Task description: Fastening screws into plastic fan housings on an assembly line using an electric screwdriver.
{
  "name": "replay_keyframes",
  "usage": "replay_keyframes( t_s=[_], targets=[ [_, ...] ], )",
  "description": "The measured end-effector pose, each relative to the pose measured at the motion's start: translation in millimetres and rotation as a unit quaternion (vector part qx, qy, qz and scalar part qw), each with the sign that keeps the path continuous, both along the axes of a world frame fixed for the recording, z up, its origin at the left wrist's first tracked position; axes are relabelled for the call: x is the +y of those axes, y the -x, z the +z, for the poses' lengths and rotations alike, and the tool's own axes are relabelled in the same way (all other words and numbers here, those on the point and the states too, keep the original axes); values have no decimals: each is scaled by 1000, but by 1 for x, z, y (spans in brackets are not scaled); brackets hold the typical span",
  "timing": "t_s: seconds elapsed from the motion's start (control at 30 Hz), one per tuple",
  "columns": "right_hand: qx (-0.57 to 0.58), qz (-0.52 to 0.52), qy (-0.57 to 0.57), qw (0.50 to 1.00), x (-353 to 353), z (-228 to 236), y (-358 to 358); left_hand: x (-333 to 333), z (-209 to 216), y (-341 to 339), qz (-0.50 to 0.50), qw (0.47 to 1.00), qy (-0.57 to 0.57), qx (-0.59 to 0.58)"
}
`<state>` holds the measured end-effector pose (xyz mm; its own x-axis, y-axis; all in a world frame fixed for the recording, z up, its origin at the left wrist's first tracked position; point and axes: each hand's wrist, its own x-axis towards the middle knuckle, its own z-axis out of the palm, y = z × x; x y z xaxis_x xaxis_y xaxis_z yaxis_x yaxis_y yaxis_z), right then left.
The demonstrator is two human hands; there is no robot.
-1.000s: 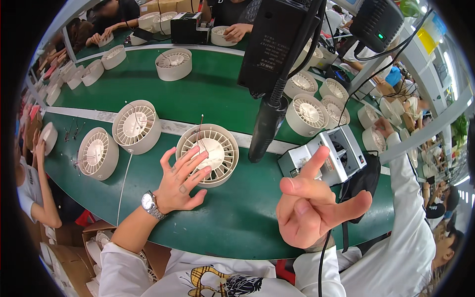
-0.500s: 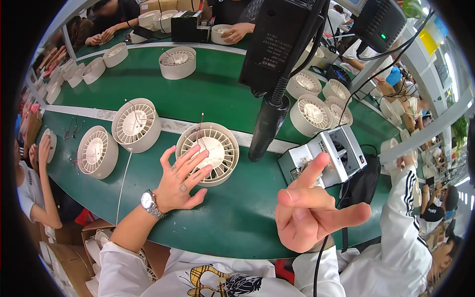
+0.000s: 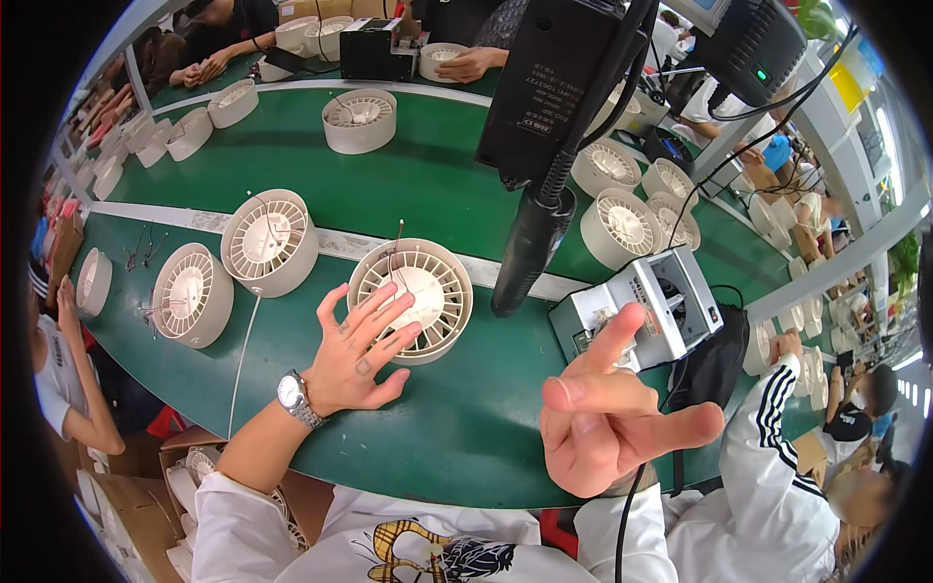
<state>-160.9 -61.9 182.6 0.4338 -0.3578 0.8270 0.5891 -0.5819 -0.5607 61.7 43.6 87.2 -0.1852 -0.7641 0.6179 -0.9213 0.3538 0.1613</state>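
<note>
My left hand (image 3: 358,352), a steel watch on its wrist, is open with fingers spread. Its fingertips overlap the near left rim of a round white fan housing (image 3: 420,296) with radial slats and a thin wire standing up; whether they touch it I cannot tell. Above the table, to the right, my right hand (image 3: 607,413) is raised and holds nothing. Its thumb and two fingers stretch apart while the others curl in. Behind the right hand is a grey-white machine (image 3: 637,309). A black cylindrical tool (image 3: 530,251) hangs from a cord between the hands and the far belt.
Two more white housings (image 3: 193,294) (image 3: 269,243) stand at the left on the green table (image 3: 466,428). Others sit along the green belt (image 3: 437,160). A black bag (image 3: 714,360) lies beside the machine. Co-workers sit around; a cardboard box (image 3: 311,500) with housings is below left.
My hands keep nearly the same pose. The surroundings have shifted slightly in view. At the left, a co-worker's hand has come away from a housing; at the right, a co-worker's striped sleeve has moved.
</note>
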Motion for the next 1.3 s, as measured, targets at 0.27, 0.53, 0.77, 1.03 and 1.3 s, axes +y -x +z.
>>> replay_keyframes(
  t_s=[0.27,0.53,0.77,1.03,1.3],
  targets=[
    [22,68,-2,997,7,7,-3,7,14,1,-11,995,55,80],
    [61,2,47,997,14,15,-4,1,124,66,-207,888,-114,393],
    [80,-65,146,984,16,22,4,-5,131,71,-237,862,-188,407],
    [116,-94,193,970,17,19,1,-4,140,64,-216,854,-251,401],
    [88,-58,135,985,18,16,-9,-7,131,65,-247,850,-206,418]
  ],
)
